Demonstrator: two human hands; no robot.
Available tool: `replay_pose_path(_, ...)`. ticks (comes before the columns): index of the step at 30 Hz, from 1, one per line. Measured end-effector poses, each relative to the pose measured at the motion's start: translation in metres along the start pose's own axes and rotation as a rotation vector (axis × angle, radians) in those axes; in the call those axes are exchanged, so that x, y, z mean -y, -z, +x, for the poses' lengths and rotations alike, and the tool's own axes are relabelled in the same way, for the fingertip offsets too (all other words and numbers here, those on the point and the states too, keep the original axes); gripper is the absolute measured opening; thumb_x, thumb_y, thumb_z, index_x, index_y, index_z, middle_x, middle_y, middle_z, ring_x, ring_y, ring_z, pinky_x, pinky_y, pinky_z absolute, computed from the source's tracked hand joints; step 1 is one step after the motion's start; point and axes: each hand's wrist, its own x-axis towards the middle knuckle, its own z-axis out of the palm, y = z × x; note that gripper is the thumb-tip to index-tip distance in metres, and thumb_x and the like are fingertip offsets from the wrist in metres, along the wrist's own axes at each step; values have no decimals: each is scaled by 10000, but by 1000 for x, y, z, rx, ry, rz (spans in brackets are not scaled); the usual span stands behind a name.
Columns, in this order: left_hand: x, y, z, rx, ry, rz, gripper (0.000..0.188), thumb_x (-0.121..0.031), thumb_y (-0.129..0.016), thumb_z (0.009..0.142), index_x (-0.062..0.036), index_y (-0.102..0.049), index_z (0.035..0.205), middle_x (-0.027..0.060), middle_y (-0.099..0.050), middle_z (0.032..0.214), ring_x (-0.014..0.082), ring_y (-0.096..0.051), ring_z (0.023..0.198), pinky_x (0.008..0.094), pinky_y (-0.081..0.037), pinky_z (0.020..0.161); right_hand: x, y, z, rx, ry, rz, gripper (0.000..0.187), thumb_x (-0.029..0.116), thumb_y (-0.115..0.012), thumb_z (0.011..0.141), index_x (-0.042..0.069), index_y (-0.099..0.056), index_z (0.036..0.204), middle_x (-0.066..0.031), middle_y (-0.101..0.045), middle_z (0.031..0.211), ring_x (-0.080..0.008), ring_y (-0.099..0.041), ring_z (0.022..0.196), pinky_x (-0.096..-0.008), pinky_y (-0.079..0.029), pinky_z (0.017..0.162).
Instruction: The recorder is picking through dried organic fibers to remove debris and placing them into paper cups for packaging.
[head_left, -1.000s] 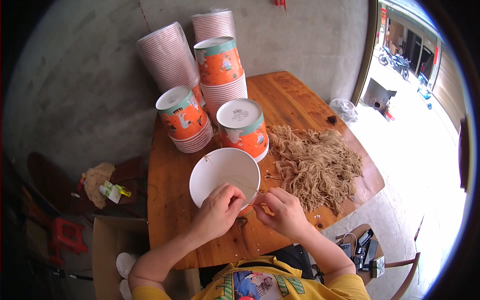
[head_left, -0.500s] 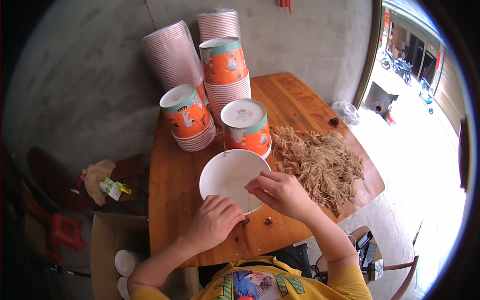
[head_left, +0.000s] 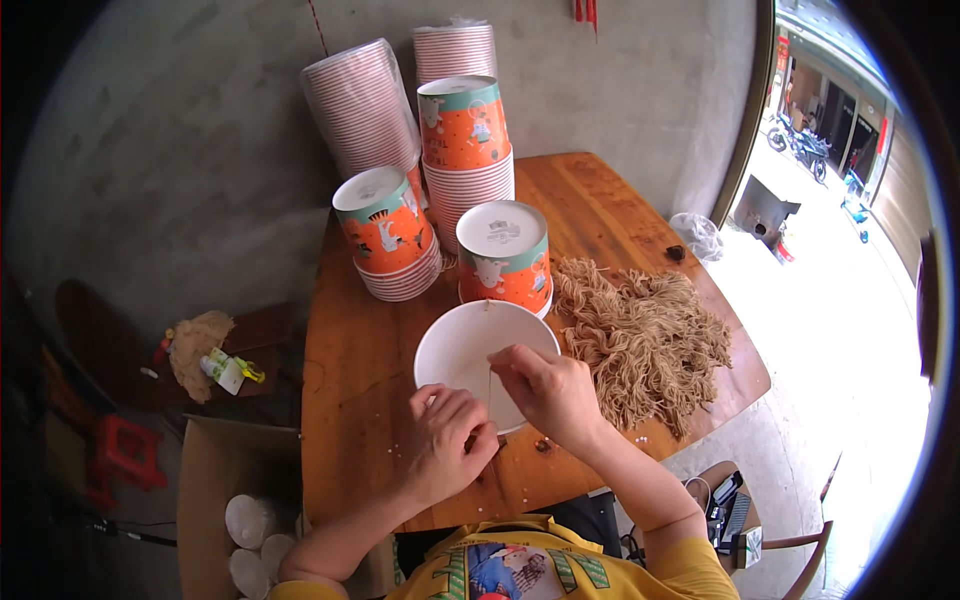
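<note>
A white-lined paper bucket [head_left: 455, 350] stands mouth up on the table in front of me, with a small bit of string at its far rim [head_left: 488, 306]. My right hand [head_left: 553, 396] is above the bucket's right side, thumb and forefinger pinching a thin string [head_left: 490, 388] that runs down toward the near rim. My left hand [head_left: 450, 442] rests by the near left rim, fingers curled and thumb bent in; what they grip is hidden. To the right lies a loose heap of tan strings [head_left: 645, 345].
Behind the bucket stand an upturned orange printed bucket [head_left: 505, 270] and stacks of nested buckets [head_left: 390, 240], [head_left: 465, 150]. Left of the wooden table [head_left: 350, 400], a cardboard box [head_left: 215, 450] holds several white pieces. A crumpled clear bag [head_left: 697, 235] lies beyond the table's right edge.
My right hand has lifted slightly, and the string below its fingertips now shows stretched. My left hand has turned, its fingers more arched. The whole view has shifted a little.
</note>
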Motion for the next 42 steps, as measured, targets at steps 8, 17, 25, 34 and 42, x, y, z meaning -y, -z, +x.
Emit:
replay_pose_path(8,33,34,2,-20,-255,-58,200,-44,-648,761,-89,-562,936,84,-517,874,293,-520,875,444,-362,860,-23,26,13,-183,131,0,168,20,-695,784,94,-657,929,-75,-610,885,-251,-595,759,-353,-502,685)
replay_pose_path(17,117,106,60,-154,377,-758,59,-102,-567,932,-93,-549,988,-57,-512,855,2,-440,768,147,-370,712,-7,-7,34,294,308,444,618,282,-829,753,67,-534,1252,-137,-469,1268,-315,-443,1220,-442,-400,1031)
replay_pose_path(25,218,162,153,-279,157,-1015,649,-489,-622,902,-31,-469,1336,86,-486,1346,188,-425,1276,340,-338,1076,-8,-49,213,-46,-122,728,472,242,-721,864,11,-544,1236,-105,-640,1055,-171,-634,931,-300,-524,766)
replay_pose_path(34,266,113,177,-254,-17,-505,1327,-589,-814,616,-136,22,1541,196,-217,1540,307,-254,1411,438,-225,1162,-66,-95,291,21,-268,582,657,484,-616,897,-70,-526,1238,-168,-656,1015,-220,-662,883,-324,-536,743)
replay_pose_path(42,341,62,145,-265,204,-397,1209,-346,-865,693,-91,-36,1535,181,-250,1529,291,-268,1409,413,-270,1140,-74,-40,219,327,-112,-361,857,725,-593,777,181,-434,1419,-237,-283,1507,-434,-288,1392,-612,-350,1038)
